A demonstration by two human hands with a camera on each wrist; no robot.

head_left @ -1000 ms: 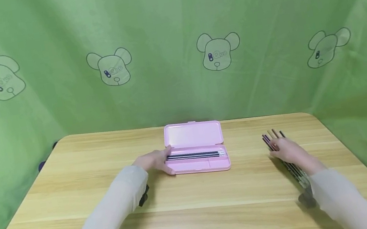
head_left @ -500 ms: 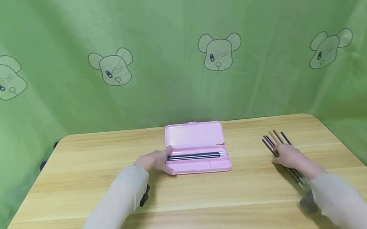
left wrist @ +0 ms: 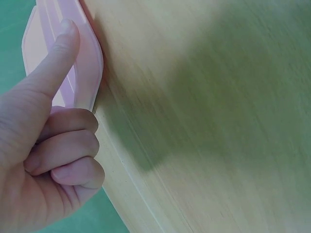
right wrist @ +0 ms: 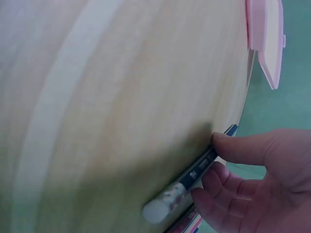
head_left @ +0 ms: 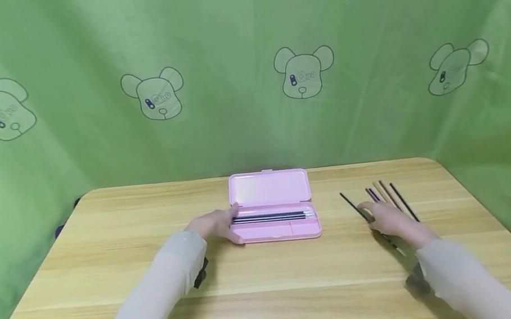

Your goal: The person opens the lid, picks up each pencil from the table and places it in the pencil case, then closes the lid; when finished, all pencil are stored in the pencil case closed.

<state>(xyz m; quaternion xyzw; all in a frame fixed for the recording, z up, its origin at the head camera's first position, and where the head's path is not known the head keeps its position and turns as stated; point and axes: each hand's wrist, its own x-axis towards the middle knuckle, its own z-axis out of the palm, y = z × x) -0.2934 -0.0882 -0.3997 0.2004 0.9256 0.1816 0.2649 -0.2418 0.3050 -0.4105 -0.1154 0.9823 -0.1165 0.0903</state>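
Observation:
A pink pencil case [head_left: 276,234] lies with its lid folded back, and several dark pencils [head_left: 273,217] rest in its long rear compartment. My left hand [head_left: 216,227] grips the case's left end. In the left wrist view its thumb [left wrist: 60,56] lies along the pink case [left wrist: 90,58], and the other visible fingers are curled. Farther right, my right hand [head_left: 389,218] pinches a dark pencil [head_left: 353,206] between thumb and fingers. The right wrist view shows this pencil [right wrist: 197,167] with its white eraser end toward the camera.
Several more pencils [head_left: 399,198] of mixed colours lie just right of my right hand, partly hidden by it. The wooden table [head_left: 281,303] ends at a rounded back edge, with a green curtain [head_left: 241,139] behind and at both sides.
My right hand has shifted left, drawing one dark pencil away from the group of pencils, which lies to its right. The left hand and pencil case have stayed in place.

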